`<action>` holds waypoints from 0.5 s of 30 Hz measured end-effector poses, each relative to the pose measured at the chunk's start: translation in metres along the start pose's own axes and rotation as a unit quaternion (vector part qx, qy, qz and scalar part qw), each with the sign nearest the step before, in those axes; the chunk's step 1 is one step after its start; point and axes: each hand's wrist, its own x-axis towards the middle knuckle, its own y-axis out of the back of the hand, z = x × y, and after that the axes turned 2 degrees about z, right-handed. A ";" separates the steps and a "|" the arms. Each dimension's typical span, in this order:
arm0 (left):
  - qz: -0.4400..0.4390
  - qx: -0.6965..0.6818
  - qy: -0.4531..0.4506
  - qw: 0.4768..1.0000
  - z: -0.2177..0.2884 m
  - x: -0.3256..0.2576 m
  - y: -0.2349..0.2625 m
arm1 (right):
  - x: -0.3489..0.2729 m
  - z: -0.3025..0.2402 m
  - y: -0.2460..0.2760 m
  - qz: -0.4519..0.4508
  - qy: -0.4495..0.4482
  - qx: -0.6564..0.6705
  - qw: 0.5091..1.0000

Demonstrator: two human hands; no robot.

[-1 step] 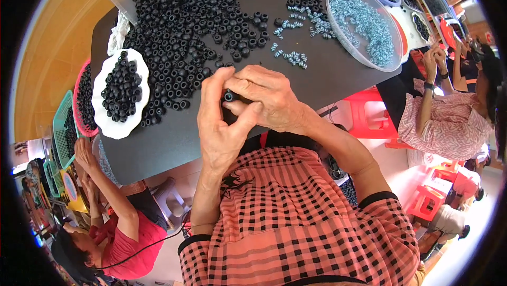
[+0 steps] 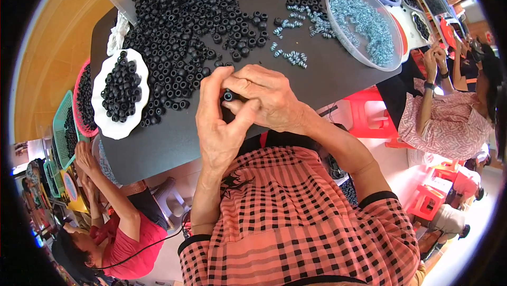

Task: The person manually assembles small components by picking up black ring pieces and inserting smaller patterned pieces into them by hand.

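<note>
The person's left hand [image 2: 219,122] and right hand [image 2: 272,96] are meeting over the near edge of a dark table [image 2: 163,141]. A black bead [image 2: 228,95] is sitting between them, its hole facing the camera. The right fingers are closing on it, with the thumb tip pressing just beneath; the left fingers are curving beside it, and the left thumb is crossing over the right one (whether the left hand is gripping anything, I cannot tell).

Beyond the hands, a pile of black beads [image 2: 174,32] is spreading across the table. To the left, a white plate [image 2: 119,131] is holding a heap of similar beads [image 2: 121,88]. To the right, blue coiled pieces [image 2: 296,58] are lying loose, and a clear round tub [image 2: 342,37] is holding many more.

At the lower left, a co-worker in a pink shirt [image 2: 132,249] is reaching toward a green basket [image 2: 60,122]. At the right, another person in a patterned shirt [image 2: 443,127] is raising both hands.
</note>
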 end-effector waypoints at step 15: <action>0.028 0.102 -0.073 0.992 -0.001 0.010 -0.019 | -0.002 -0.001 0.004 -0.008 -0.026 0.045 0.999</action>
